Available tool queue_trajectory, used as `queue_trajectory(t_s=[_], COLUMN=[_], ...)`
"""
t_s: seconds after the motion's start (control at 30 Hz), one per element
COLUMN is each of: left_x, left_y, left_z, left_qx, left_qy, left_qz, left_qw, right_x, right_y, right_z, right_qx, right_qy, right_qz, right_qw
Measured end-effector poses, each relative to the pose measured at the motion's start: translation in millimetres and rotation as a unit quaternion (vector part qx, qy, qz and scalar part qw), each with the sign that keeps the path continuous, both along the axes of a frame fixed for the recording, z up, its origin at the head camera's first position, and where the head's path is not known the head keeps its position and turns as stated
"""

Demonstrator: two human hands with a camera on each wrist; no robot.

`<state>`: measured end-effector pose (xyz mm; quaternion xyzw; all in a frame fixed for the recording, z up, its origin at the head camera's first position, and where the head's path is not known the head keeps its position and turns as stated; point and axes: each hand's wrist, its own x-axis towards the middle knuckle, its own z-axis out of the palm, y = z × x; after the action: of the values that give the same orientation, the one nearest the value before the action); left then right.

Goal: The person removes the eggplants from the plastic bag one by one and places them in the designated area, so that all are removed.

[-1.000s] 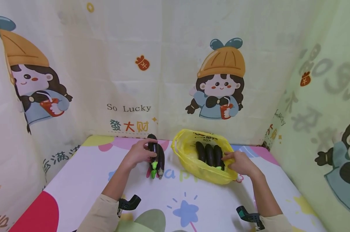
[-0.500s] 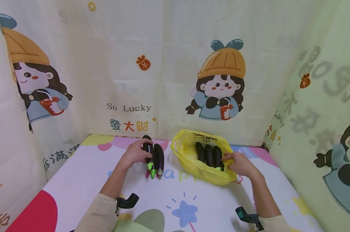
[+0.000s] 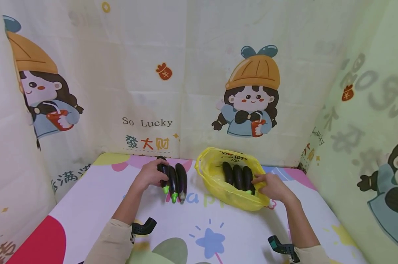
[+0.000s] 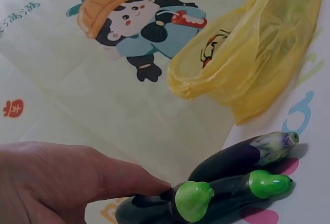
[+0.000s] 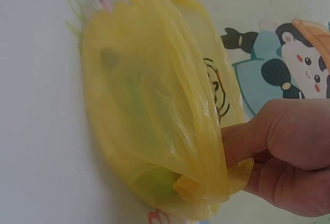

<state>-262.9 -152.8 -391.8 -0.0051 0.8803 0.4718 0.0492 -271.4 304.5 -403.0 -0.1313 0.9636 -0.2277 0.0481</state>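
Note:
My left hand point(image 3: 149, 175) grips a dark eggplant point(image 3: 165, 189) by its sides, low at the table. Right beside it lie a second green-capped eggplant point(image 3: 173, 181) and one with a pale, purplish end point(image 3: 182, 179), all three roughly in a row. In the left wrist view, the thumb presses on the held eggplant point(image 4: 147, 207) just behind its green cap. My right hand point(image 3: 274, 185) pinches the right rim of a yellow plastic bag point(image 3: 218, 190). Three eggplants point(image 3: 238, 178) lie side by side inside the bag's wide mouth. Bag film point(image 5: 240, 175) shows between the right fingers.
A white printed cloth point(image 3: 172, 227) covers the table. Cream printed curtains point(image 3: 199, 91) rise close behind the eggplants and bag, and along both sides. Each wrist carries a black camera mount point(image 3: 144, 226).
My left hand has moved the held eggplant leftward, from on top of the other two to beside them at the row's left end. The right hand and bag stay in place.

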Motion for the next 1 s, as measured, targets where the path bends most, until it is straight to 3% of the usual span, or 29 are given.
queue_trajectory(t_s=[0.3,0.47,0.7,1.0], left_x=[-4.8,-7.7,-7.9,-9.1], left_y=[-6.0,-7.3,-7.1,-3.8], left_z=[-9.4,-14.2,-17.3,-23.1], left_qx=[-0.059,-0.082,-0.078,-0.021], left_qy=[-0.009,-0.007,-0.026,-0.082], left_qz=[0.014,0.007,-0.005,-0.014], left_qw=[0.9981,0.9966,0.9966,0.9963], right_x=[0.2,0.1,1.1,0.6], right_y=[0,0,-1,-1], right_z=[-1.4,-1.2,-0.9,-1.1], right_qx=[-0.001,-0.001,-0.002,-0.006], right_qy=[-0.002,-0.002,-0.004,-0.006], right_qz=[-0.004,-0.005,-0.007,-0.007], right_qw=[1.0,1.0,1.0,0.9999])
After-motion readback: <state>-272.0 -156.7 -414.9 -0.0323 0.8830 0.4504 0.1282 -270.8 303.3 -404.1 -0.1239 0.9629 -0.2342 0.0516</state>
